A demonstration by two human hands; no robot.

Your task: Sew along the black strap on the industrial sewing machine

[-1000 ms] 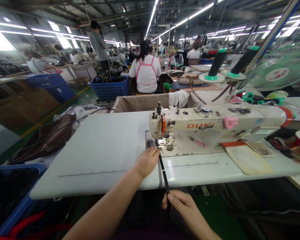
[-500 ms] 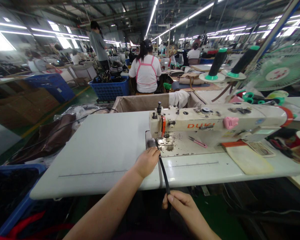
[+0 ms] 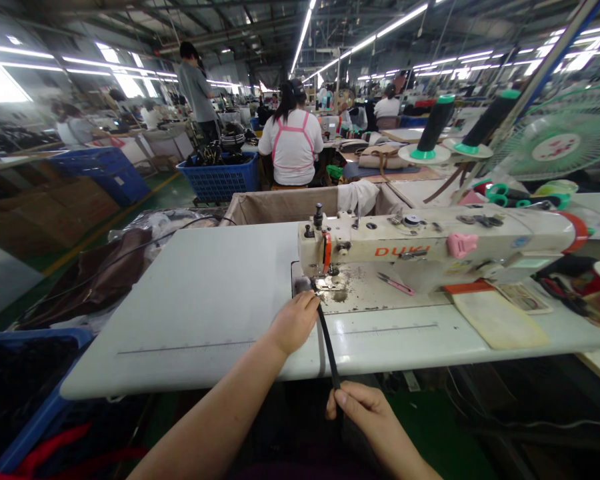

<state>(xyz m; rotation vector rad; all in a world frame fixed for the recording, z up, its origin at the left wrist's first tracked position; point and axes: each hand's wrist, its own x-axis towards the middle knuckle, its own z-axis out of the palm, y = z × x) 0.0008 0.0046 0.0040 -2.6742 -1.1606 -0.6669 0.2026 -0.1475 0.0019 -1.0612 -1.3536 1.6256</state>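
A narrow black strap point(image 3: 329, 347) runs from the presser foot of the white sewing machine point(image 3: 410, 243) down over the table's front edge. Close in front of the presser foot, my left hand point(image 3: 296, 321) has its fingers closed on the strap's far end. My right hand point(image 3: 359, 405) pinches the same strap between thumb and fingers, just off the front edge of the white table point(image 3: 205, 287). Beneath my right hand the strap's lower end fades into the dark. The needle area is partly hidden behind my left fingertips.
Pink-handled thread snips point(image 3: 396, 283) lie on the machine bed. A cream cloth pad point(image 3: 497, 317) rests to the right. Two black thread cones point(image 3: 437, 127) and a green fan point(image 3: 555, 143) stand behind. At left is a blue crate point(image 3: 40, 337) of dark pieces. A co-worker point(image 3: 293, 140) sits ahead.
Almost nothing differs. Both hands keep their hold on the strap in nearly the same places.
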